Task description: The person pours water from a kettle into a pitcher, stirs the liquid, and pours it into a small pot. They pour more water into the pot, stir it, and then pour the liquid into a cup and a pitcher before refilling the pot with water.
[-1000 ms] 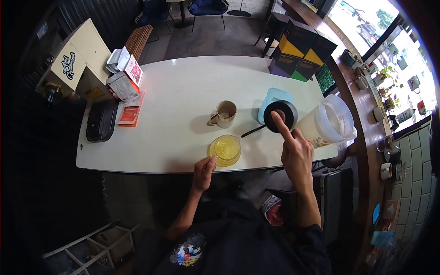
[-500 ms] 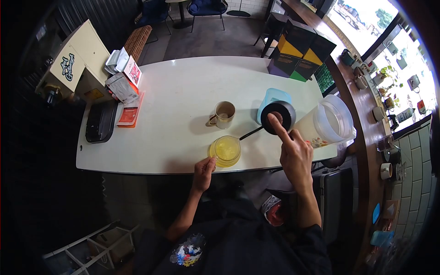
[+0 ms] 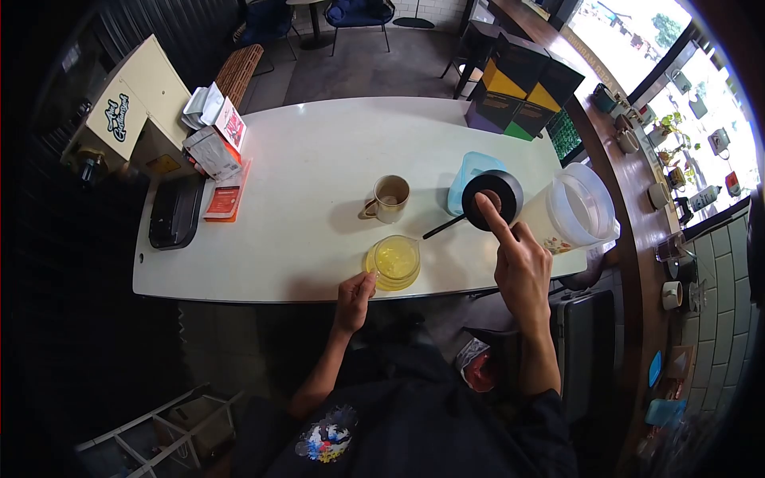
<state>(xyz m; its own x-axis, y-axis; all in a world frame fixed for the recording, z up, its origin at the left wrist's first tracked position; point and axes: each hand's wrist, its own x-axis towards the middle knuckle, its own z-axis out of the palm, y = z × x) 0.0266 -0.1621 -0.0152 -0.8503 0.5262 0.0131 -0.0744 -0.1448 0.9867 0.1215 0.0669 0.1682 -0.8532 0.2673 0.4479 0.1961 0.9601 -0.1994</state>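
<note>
My left hand [image 3: 354, 296] rests at the table's near edge, its fingertips pinched on the handle of a small glass jug [image 3: 392, 261] holding yellow liquid. My right hand [image 3: 522, 267] reaches forward with the index finger hooked over the rim and into a black round cup [image 3: 492, 199]; the other fingers are curled. A thin black handle [image 3: 442, 227] runs from that cup towards the jug. The cup sits over a light blue lid [image 3: 472, 169]. A beige mug [image 3: 390, 197] stands just beyond the jug.
A large clear plastic pitcher [image 3: 580, 209] stands right of the black cup. Black, yellow and purple boxes [image 3: 518, 88] sit at the far right of the white table [image 3: 319, 143]. A black tray [image 3: 175, 209], red leaflets [image 3: 227, 197] and packets [image 3: 213, 127] lie on the left.
My right hand and the black cup shifted slightly left and nearer, then back right and farther. My left hand and the jug stayed put.
</note>
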